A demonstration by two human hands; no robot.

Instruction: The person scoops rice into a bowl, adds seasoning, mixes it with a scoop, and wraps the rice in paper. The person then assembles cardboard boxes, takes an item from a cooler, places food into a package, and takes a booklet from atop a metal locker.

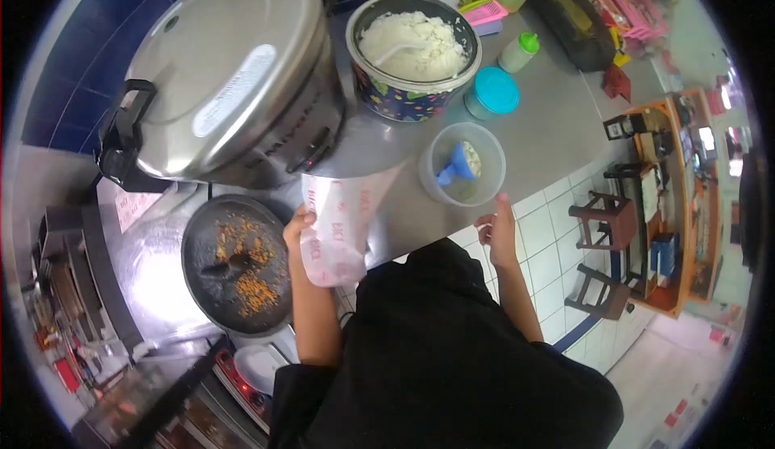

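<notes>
My left hand is closed on the edge of a sheet of white food wrapping paper with red print, held up over the counter's front edge. My right hand has its fingers apart and holds nothing. Just beyond its fingertips stands a clear plastic tub containing a blue scoop and some pale food. Behind the tub is a jar with a turquoise lid. A rice cooker with a patterned body stands open, filled with white rice and a pale spoon.
A large steel rice cooker stands shut at left. Below it, a dark frying pan holds brown bits and a black utensil. A green-capped bottle and pink baskets stand farther back. Stools are on the tiled floor at right.
</notes>
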